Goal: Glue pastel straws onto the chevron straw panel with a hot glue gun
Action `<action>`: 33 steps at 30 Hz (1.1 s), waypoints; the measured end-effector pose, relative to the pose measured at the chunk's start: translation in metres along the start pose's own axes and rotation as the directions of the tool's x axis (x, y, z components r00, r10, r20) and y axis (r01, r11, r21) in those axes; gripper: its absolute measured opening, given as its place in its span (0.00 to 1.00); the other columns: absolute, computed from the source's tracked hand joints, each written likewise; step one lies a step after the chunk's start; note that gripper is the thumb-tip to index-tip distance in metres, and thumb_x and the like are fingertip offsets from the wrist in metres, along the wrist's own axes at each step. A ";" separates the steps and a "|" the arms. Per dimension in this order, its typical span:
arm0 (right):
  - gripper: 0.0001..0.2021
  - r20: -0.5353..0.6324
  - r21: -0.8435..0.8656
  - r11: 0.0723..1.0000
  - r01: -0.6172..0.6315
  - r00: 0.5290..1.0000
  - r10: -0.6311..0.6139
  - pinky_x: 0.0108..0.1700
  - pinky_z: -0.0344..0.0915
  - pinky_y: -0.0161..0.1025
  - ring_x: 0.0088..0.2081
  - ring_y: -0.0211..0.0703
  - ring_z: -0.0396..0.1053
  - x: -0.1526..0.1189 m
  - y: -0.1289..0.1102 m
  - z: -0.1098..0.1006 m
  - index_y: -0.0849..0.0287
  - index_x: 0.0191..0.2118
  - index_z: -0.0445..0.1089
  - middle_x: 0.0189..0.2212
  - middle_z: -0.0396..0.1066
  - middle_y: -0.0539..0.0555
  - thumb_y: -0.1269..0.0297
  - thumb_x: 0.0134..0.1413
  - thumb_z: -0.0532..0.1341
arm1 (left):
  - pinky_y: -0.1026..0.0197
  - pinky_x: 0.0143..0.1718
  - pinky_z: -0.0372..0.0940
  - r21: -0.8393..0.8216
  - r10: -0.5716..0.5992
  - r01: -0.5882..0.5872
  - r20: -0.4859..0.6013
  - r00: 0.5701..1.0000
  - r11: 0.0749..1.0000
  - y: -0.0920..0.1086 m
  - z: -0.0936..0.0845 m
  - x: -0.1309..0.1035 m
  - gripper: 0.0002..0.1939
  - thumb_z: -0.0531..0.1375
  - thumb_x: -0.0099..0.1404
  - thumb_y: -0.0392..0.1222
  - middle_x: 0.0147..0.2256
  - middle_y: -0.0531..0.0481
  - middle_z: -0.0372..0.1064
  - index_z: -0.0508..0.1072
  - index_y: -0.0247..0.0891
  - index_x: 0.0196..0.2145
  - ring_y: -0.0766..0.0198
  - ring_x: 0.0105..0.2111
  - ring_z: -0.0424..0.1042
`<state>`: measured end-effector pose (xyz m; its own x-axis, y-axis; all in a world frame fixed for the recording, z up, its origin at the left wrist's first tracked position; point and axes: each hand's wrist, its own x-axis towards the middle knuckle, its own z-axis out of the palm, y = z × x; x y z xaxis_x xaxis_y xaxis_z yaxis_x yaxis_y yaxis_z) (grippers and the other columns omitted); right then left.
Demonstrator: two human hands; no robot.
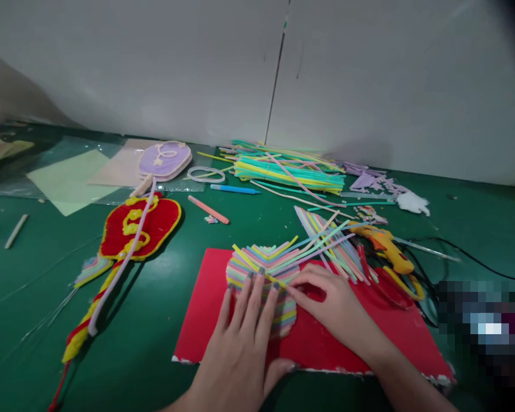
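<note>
My left hand [240,343] lies flat with its fingers stretched over a round panel of pastel-striped pipe cleaners [288,321]. A yellow pipe cleaner [245,258] runs slantwise across the panel, under my left fingertips. Its right end is pinched between the thumb and forefinger of my right hand [335,303]. Beneath both hands is a red board [199,312]. Loose pastel pipe cleaners [311,249] fan out from the panel's upper right, crossing a second striped piece [306,220]. My hands hide the panel's lower left part.
A yellow glue gun [386,249] with a black cable lies on the right. Behind is a bundle of pipe cleaners [289,174]. To the left are a red fan [120,232] and a lilac fan [165,160]. A blue pen [234,189] and a pink pen [208,209] lie mid-table.
</note>
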<state>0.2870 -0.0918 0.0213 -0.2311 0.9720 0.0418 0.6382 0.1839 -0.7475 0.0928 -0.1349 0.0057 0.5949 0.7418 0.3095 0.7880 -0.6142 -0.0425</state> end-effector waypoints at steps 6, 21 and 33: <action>0.04 0.058 0.000 0.999 -0.047 0.997 0.047 0.42 0.65 0.37 0.38 0.40 0.70 -0.002 -0.001 -0.003 0.54 0.33 0.73 0.33 0.72 0.49 0.64 0.56 0.61 | 0.38 0.52 0.58 0.046 -0.116 0.115 0.011 0.993 0.992 -0.004 0.005 0.000 0.37 0.42 0.68 0.61 0.61 0.30 0.56 0.58 0.28 0.61 0.41 0.61 0.55; 0.05 -0.171 0.054 0.998 -0.041 0.984 0.050 0.41 0.65 0.38 0.36 0.41 0.70 0.009 0.015 -0.018 0.55 0.31 0.73 0.32 0.73 0.50 0.61 0.55 0.62 | 0.42 0.56 0.53 0.005 -0.012 0.012 -0.036 0.999 1.000 -0.010 0.004 0.008 0.34 0.44 0.69 0.60 0.64 0.36 0.52 0.55 0.33 0.63 0.47 0.62 0.53; 0.10 -0.312 -0.584 0.810 0.056 0.905 -0.288 0.46 0.62 0.42 0.43 0.48 0.67 0.151 0.035 -0.062 0.58 0.37 0.76 0.37 0.72 0.57 0.65 0.60 0.57 | 0.43 0.58 0.56 -0.181 -0.012 0.018 0.036 0.999 0.983 -0.024 0.003 0.018 0.30 0.50 0.70 0.50 0.66 0.39 0.44 0.50 0.36 0.65 0.50 0.65 0.46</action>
<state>0.3200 0.0710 0.0425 -0.1638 0.8726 0.4601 0.9327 0.2889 -0.2157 0.0852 -0.1063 0.0091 0.5908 0.7585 0.2751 0.7570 -0.6391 0.1363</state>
